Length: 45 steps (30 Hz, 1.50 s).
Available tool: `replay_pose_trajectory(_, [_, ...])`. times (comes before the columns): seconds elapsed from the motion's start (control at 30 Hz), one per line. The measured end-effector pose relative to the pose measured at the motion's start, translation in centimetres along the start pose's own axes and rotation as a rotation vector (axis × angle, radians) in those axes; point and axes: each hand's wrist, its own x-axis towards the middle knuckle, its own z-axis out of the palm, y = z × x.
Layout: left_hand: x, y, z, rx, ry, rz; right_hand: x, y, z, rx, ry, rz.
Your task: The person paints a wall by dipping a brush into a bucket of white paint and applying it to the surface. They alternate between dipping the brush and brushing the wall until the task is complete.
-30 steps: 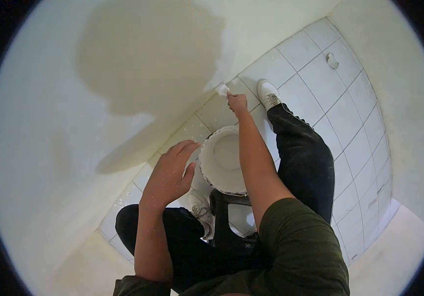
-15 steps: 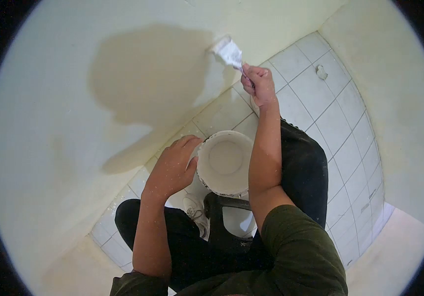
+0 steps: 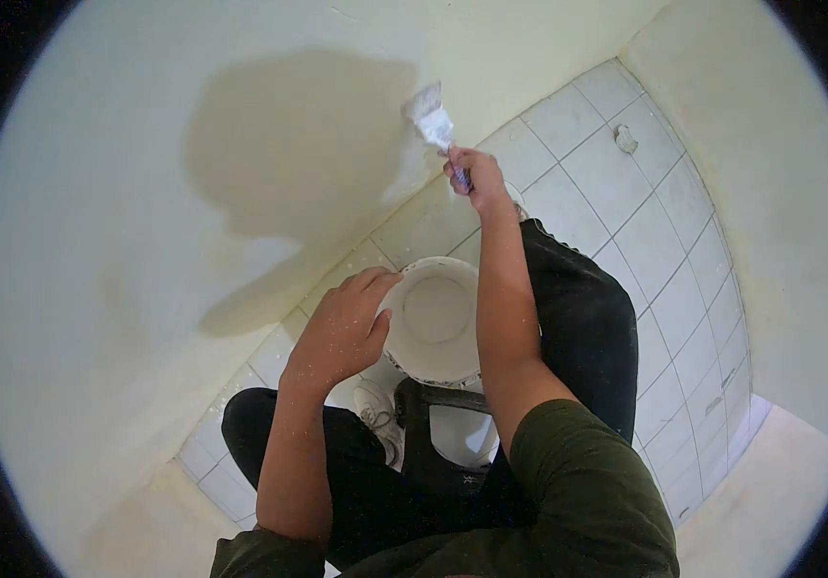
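Note:
A paint-covered brush (image 3: pixel 430 116) touches or nearly touches the pale wall (image 3: pixel 337 183), its bristles toward the upper left. Its handle is in my right hand (image 3: pixel 475 178), with the fingers wrapped round it. Below, a round white bucket (image 3: pixel 436 361) holds pale paint (image 3: pixel 435 310) and has smears around its rim. My left hand (image 3: pixel 345 323) is at the bucket's left side, specked with white, its fingers apart and their tips at the rim; it grips nothing.
White floor tiles (image 3: pixel 616 207) run along the foot of the wall. A small pale scrap (image 3: pixel 625 139) lies on them at the upper right. Between my legs, a dark stool (image 3: pixel 417 438) stands near a white shoe (image 3: pixel 373 405).
My right hand has moved down and left with the brush, whose bristles now point more steeply upward. My left hand has hardly moved beside the bucket.

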Motion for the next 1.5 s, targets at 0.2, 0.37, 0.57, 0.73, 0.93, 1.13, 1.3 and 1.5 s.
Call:
replay_pose_trajectory(0.2, [0.3,-0.8,0.7,0.008,-0.018,-0.011,3.3,8.9,-4.0,-0.069,0.218,0.305])
replay_pose_trajectory(0.37, [0.9,-0.6,0.7,0.007,-0.025,-0.033,5.2,12.9,-4.0,-0.367,0.424,0.455])
replay_pose_trajectory(0.57, [1.1,-1.1,1.0,0.012,-0.045,-0.046,11.7,23.4,-6.6,-0.656,0.653,0.482])
replay_pose_trajectory(0.73, [0.9,-1.4,0.7,0.008,-0.030,-0.040,7.3,18.8,-3.9,-0.625,0.660,0.417])
replay_pose_trajectory(0.93, [0.2,-1.2,0.3,-0.004,0.000,-0.027,1.8,12.1,-1.7,-0.181,0.466,0.203])
replay_pose_trajectory(1.13, [-0.6,-1.0,-0.7,-0.023,0.034,-0.019,-3.7,1.5,1.3,-0.165,0.278,-0.046])
replay_pose_trajectory(1.3, [-1.2,-1.1,-1.0,-0.024,0.090,0.024,-10.3,-9.9,7.6,-0.168,0.155,-0.284])
replay_pose_trajectory(1.5, [-1.3,-1.4,-1.0,-0.019,0.128,0.058,-16.0,-15.5,14.3,-0.045,0.017,-0.531])
